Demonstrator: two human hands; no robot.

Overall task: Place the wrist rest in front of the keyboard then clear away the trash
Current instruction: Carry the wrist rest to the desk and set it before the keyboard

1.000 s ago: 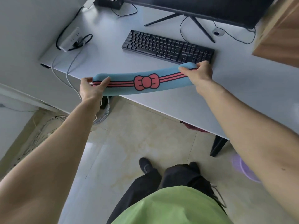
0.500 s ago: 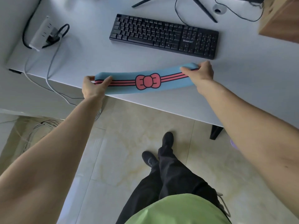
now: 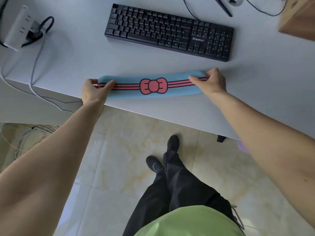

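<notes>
A long blue wrist rest (image 3: 129, 94) with red stripes and a red bow is held level over the front edge of the white desk (image 3: 81, 65). My left hand (image 3: 93, 92) grips its left end and my right hand (image 3: 210, 81) grips its right end. The black keyboard (image 3: 168, 31) lies farther back on the desk, slightly angled, with a strip of bare desk between it and the rest. No trash is visible.
A white power strip (image 3: 17, 28) with a black plug and grey cables sits at the desk's back left. Monitor stand legs (image 3: 223, 6) and a cable lie behind the keyboard. A wooden box (image 3: 298, 19) is at the right. Loose wires (image 3: 32, 133) lie on the tiled floor.
I have stepped closer to the desk. Both hands have carried the wrist rest forward from over the floor to above the desk's front edge, nearer the keyboard.
</notes>
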